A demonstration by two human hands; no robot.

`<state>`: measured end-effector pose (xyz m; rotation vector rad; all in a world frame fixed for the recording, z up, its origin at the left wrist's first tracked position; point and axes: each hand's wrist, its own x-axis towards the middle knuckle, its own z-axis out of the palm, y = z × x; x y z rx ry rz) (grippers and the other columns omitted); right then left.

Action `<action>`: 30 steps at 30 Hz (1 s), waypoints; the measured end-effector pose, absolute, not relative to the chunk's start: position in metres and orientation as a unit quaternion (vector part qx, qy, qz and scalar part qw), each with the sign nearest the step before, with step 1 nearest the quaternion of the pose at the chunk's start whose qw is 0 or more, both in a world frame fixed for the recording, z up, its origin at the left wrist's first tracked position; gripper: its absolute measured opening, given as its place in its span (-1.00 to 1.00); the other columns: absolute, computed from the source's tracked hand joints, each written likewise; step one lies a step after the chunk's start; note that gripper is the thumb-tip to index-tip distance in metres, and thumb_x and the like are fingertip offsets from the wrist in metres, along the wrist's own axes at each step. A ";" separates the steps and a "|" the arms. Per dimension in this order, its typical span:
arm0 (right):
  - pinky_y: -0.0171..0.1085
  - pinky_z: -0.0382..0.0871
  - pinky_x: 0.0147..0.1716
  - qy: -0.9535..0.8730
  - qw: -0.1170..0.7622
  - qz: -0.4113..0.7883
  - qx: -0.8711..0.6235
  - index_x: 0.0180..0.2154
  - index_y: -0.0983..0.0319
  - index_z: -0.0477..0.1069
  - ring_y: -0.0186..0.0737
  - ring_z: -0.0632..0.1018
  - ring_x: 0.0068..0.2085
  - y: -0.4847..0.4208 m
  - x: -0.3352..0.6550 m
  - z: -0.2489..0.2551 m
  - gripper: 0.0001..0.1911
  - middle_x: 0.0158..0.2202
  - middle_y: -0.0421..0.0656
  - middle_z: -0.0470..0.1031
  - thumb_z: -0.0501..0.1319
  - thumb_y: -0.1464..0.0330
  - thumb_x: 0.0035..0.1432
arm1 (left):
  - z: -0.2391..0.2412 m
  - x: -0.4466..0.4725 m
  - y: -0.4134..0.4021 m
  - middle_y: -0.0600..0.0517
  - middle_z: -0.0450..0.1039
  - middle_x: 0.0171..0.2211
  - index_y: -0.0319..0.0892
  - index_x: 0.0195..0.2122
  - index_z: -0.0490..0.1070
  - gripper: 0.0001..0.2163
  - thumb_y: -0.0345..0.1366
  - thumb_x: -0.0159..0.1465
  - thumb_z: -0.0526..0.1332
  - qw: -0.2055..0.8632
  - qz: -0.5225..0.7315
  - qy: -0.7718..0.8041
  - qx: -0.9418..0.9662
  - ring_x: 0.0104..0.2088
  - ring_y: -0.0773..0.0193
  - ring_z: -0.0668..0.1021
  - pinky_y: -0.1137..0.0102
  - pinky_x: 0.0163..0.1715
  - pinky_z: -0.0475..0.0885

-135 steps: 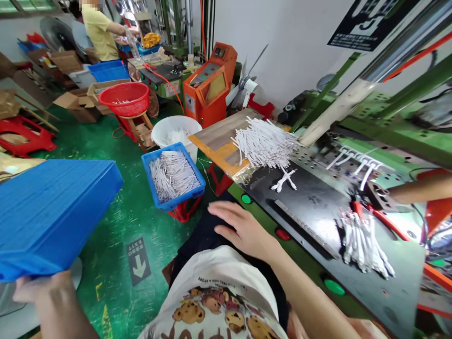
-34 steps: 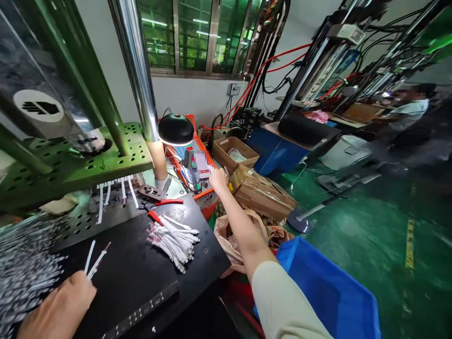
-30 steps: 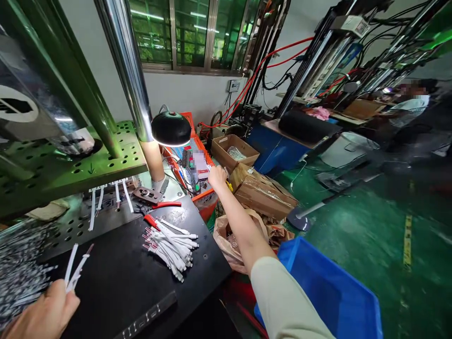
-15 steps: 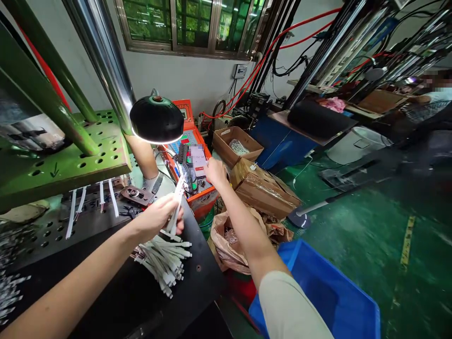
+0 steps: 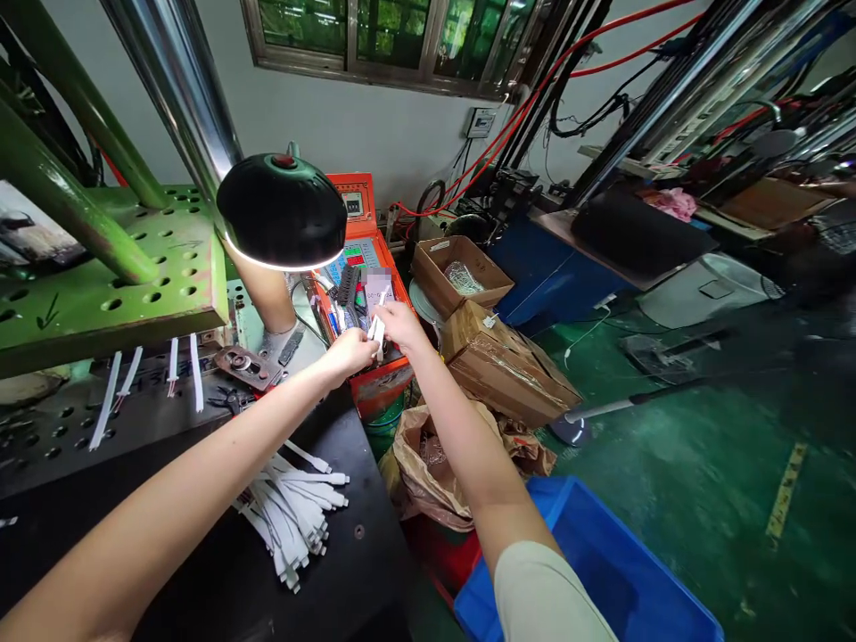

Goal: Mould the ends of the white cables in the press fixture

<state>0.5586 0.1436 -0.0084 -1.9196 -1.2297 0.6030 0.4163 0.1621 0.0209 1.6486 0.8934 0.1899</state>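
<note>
My left hand (image 5: 353,351) and my right hand (image 5: 399,326) are close together over the orange case (image 5: 396,267). Between them is a short white cable (image 5: 377,333), with the fingers of both hands closed on it. Behind the hands, a phone (image 5: 378,281) and a black ribbed block (image 5: 348,285) lie in the case. A pile of white cables (image 5: 294,517) rests on the black tabletop (image 5: 358,446), below my left forearm. More white strips (image 5: 197,370) with thin wires stick out under the green press plate (image 5: 180,303).
A black lamp (image 5: 284,209) hangs close above the work. Pliers (image 5: 231,401) and a metal fixture (image 5: 247,364) lie left of my left hand. Cardboard boxes (image 5: 512,366), a paper sack (image 5: 424,473) and a blue bin (image 5: 575,571) stand along the right side.
My left hand has moved up and away from the pile to meet my right hand, bringing the white cable between them. The view has shifted slightly.
</note>
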 end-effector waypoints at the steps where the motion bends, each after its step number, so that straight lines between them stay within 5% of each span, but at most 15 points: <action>1: -0.35 0.19 -0.49 -0.482 0.374 0.213 -0.763 -0.46 0.26 0.34 -0.31 0.38 -0.51 0.148 0.563 -0.009 -0.71 -0.55 -0.21 0.37 -0.01 0.32 0.26 | 0.024 0.411 0.161 0.04 0.43 -0.50 -0.19 -0.41 0.34 -0.85 -0.23 0.15 0.24 0.591 0.076 0.381 0.707 -0.39 0.23 0.54 0.40 -0.36 0.42; 8: -0.31 0.17 -0.34 -0.529 0.284 0.133 -0.789 -0.42 0.25 0.41 -0.19 0.47 -0.33 0.148 0.562 0.000 -0.73 -0.39 -0.10 0.51 0.11 0.26 0.28 | 0.053 0.334 0.139 -0.02 0.51 -0.30 -0.22 -0.23 0.40 -0.71 -0.09 0.19 0.24 0.664 -0.073 0.258 0.698 -0.32 0.27 0.53 0.38 -0.27 0.44; 16: -0.31 0.22 -0.28 -0.538 0.193 0.092 -0.816 -0.27 0.25 0.50 -0.14 0.53 -0.21 0.141 0.558 0.013 -0.68 -0.23 -0.04 0.59 0.05 0.22 0.33 | 0.072 0.285 0.113 0.02 0.46 -0.26 -0.17 -0.15 0.42 -0.68 -0.02 0.28 0.18 0.654 -0.073 0.253 0.709 -0.21 0.22 0.51 0.36 -0.17 0.44; 21: -0.29 0.30 -0.27 -0.533 0.134 0.136 -0.824 -0.20 0.30 0.55 -0.06 0.57 -0.17 0.138 0.541 -0.003 -0.66 -0.21 0.06 0.60 0.11 0.20 0.27 | 0.096 0.245 0.083 0.02 0.50 -0.17 -0.09 -0.03 0.43 -0.72 -0.08 0.37 0.08 0.562 -0.093 0.253 0.782 -0.16 0.23 0.52 0.40 -0.15 0.40; 26: -0.17 0.34 -0.11 -0.539 0.088 0.100 -0.832 -0.01 0.41 0.46 0.08 0.55 -0.04 0.128 0.527 -0.002 -0.56 -0.08 0.20 0.54 0.12 0.19 0.29 | 0.120 0.176 0.055 0.08 0.53 -0.09 -0.03 -0.01 0.45 -0.75 -0.25 0.28 0.25 0.511 -0.175 0.199 0.817 -0.09 0.25 0.53 0.48 -0.09 0.34; 30: -0.09 0.35 -0.11 -0.573 0.101 0.022 -0.813 0.01 0.41 0.43 0.13 0.54 -0.05 0.104 0.496 0.031 -0.59 -0.03 0.23 0.48 0.14 0.23 0.30 | 0.118 0.109 0.040 0.12 0.59 -0.28 0.02 -0.17 0.55 -0.88 -0.24 0.27 0.28 0.472 -0.161 0.246 0.831 -0.21 0.29 0.58 0.54 -0.20 0.38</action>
